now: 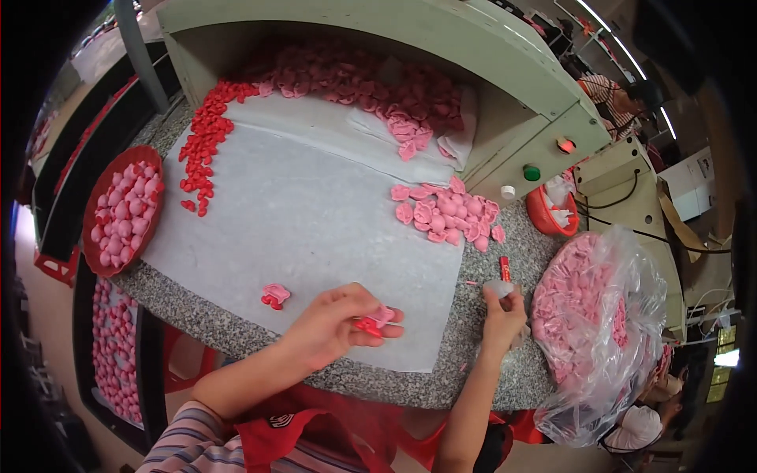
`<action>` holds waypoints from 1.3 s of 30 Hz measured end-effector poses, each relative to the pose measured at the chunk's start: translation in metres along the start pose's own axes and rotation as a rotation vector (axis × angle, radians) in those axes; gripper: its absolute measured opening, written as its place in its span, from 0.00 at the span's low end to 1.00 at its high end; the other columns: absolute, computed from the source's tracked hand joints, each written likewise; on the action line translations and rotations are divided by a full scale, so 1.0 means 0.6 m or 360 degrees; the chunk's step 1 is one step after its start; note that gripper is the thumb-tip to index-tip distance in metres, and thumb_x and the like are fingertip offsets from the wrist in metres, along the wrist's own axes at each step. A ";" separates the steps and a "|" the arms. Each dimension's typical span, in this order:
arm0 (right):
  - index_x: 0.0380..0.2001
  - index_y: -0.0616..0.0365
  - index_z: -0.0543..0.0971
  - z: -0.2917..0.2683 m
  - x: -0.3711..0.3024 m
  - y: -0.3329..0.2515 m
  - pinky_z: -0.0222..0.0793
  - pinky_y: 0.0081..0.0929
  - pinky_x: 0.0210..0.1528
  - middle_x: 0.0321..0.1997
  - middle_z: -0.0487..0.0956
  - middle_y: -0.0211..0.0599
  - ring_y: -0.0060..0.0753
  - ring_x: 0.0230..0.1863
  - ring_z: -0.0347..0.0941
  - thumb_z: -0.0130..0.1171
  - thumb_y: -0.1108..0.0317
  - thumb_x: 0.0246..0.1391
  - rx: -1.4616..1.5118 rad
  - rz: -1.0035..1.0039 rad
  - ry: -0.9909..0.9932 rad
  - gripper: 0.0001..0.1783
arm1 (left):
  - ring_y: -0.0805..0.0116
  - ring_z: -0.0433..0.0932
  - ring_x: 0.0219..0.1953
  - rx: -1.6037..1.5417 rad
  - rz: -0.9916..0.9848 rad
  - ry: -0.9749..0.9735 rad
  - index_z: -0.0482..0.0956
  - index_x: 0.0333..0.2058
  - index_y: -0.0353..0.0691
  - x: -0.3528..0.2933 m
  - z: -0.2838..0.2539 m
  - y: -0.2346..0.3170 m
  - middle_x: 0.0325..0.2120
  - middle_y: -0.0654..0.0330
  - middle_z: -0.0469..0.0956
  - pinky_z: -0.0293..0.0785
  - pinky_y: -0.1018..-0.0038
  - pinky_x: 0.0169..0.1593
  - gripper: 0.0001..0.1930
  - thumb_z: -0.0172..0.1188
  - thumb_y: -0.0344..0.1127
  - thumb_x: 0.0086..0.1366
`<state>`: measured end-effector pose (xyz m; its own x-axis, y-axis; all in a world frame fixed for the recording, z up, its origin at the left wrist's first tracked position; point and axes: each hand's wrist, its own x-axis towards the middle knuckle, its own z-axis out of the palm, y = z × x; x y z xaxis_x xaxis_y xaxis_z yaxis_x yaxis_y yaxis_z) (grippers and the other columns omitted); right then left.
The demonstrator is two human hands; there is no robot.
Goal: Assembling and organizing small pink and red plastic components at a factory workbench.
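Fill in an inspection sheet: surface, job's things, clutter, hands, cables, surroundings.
Surface: speckled grey stone tabletop, partly under white paper sheet.
Job's things: small red-and-pink piece; similar piece on sheet; small red pieces and curved pink pieces heaped.
Clutter: slim red tube; clear plastic bag with pink contents.
Hands: left hand pinches red-and-pink piece; right hand at whitish object, grip unclear.
Cables: thin dark cables, right.
Surroundings: pale green metal cabinet; people beyond.

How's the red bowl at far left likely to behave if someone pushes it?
The red bowl is probably fairly stiff: its rim keeps a smooth curve under load. It's likely heavier than it would be bare, given the heap inside. The pink pieces look rounded and loose, so some might roll.
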<state>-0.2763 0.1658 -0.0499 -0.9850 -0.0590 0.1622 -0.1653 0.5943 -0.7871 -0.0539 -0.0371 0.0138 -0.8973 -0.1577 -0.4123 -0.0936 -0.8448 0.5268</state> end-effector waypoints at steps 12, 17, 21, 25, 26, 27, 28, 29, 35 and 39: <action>0.38 0.67 0.69 -0.008 -0.233 -0.170 0.66 0.19 0.33 0.34 0.74 0.42 0.24 0.29 0.69 0.53 0.78 0.43 0.1040 0.0095 -0.0661 0.15 | 0.53 0.68 0.52 -0.0355 0.0066 0.0022 0.63 0.52 0.28 -0.019 -0.047 0.015 0.49 0.42 0.67 0.69 0.66 0.53 0.21 0.45 0.37 0.65; 0.36 0.70 0.70 -0.013 -0.272 -0.216 0.67 0.20 0.31 0.31 0.72 0.41 0.26 0.27 0.69 0.52 0.74 0.39 0.0827 -0.0389 -0.0407 0.16 | 0.58 0.70 0.50 -0.0410 0.0058 0.0029 0.63 0.51 0.28 -0.039 -0.038 0.017 0.48 0.46 0.69 0.68 0.66 0.53 0.20 0.47 0.36 0.64; 0.34 0.69 0.71 -0.024 -0.278 -0.231 0.67 0.22 0.29 0.29 0.72 0.42 0.30 0.25 0.69 0.54 0.72 0.38 0.0604 -0.1138 -0.0417 0.16 | 0.63 0.73 0.47 -0.0519 0.0082 -0.0007 0.65 0.51 0.29 -0.050 -0.035 0.020 0.45 0.52 0.72 0.68 0.68 0.53 0.20 0.48 0.34 0.64; 0.32 0.69 0.71 -0.023 -0.281 -0.248 0.64 0.24 0.24 0.25 0.72 0.42 0.33 0.21 0.68 0.56 0.72 0.38 0.0448 -0.1266 -0.0444 0.15 | 0.65 0.73 0.46 -0.0522 0.0107 -0.0001 0.66 0.50 0.29 -0.057 -0.032 0.022 0.43 0.53 0.73 0.69 0.69 0.52 0.18 0.49 0.34 0.63; 0.32 0.69 0.71 -0.019 -0.280 -0.249 0.64 0.24 0.24 0.25 0.72 0.42 0.33 0.21 0.68 0.56 0.72 0.38 0.0446 -0.1267 -0.0445 0.15 | 0.62 0.70 0.50 -0.0497 0.0114 -0.0020 0.67 0.50 0.31 -0.058 -0.036 0.018 0.47 0.51 0.70 0.67 0.67 0.54 0.18 0.48 0.34 0.64; 0.31 0.67 0.72 -0.014 -0.277 -0.251 0.63 0.22 0.19 0.24 0.74 0.39 0.31 0.16 0.66 0.57 0.74 0.36 0.0486 -0.1320 -0.0392 0.15 | 0.59 0.67 0.53 -0.0472 0.0120 -0.0039 0.68 0.49 0.32 -0.059 -0.037 0.016 0.51 0.49 0.67 0.65 0.64 0.56 0.17 0.48 0.34 0.64; 0.30 0.65 0.72 -0.011 -0.275 -0.252 0.61 0.20 0.14 0.23 0.75 0.37 0.29 0.12 0.64 0.59 0.76 0.33 0.0526 -0.1372 -0.0338 0.14 | 0.59 0.67 0.53 -0.0473 0.0118 -0.0040 0.68 0.49 0.32 -0.060 -0.037 0.016 0.51 0.49 0.67 0.65 0.64 0.56 0.17 0.48 0.34 0.64; 0.30 0.65 0.72 -0.009 -0.274 -0.254 0.61 0.20 0.14 0.23 0.75 0.37 0.29 0.12 0.64 0.59 0.76 0.33 0.0525 -0.1370 -0.0339 0.14 | 0.60 0.67 0.53 -0.0464 0.0119 -0.0028 0.68 0.49 0.32 -0.060 -0.036 0.016 0.50 0.49 0.67 0.65 0.64 0.56 0.17 0.48 0.34 0.64; 0.29 0.66 0.73 -0.007 -0.271 -0.255 0.59 0.20 0.13 0.22 0.75 0.37 0.29 0.11 0.63 0.59 0.76 0.34 0.0502 -0.1418 -0.0302 0.13 | 0.67 0.74 0.44 -0.0542 0.0117 0.0015 0.70 0.47 0.31 -0.058 -0.028 0.016 0.42 0.55 0.75 0.70 0.72 0.50 0.17 0.52 0.34 0.62; 0.29 0.66 0.73 -0.006 -0.270 -0.251 0.58 0.20 0.12 0.22 0.75 0.36 0.28 0.10 0.62 0.59 0.76 0.34 0.0514 -0.1374 -0.0319 0.13 | 0.68 0.73 0.45 -0.0546 0.0108 0.0024 0.70 0.47 0.31 -0.057 -0.024 0.015 0.42 0.55 0.75 0.70 0.72 0.50 0.17 0.52 0.33 0.62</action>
<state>-0.0916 0.0886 0.0444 -0.5009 -0.5299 0.6844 -0.8180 0.0315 -0.5743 -0.0178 -0.0469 0.0218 -0.8897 -0.2249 -0.3973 0.1189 -0.9543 0.2741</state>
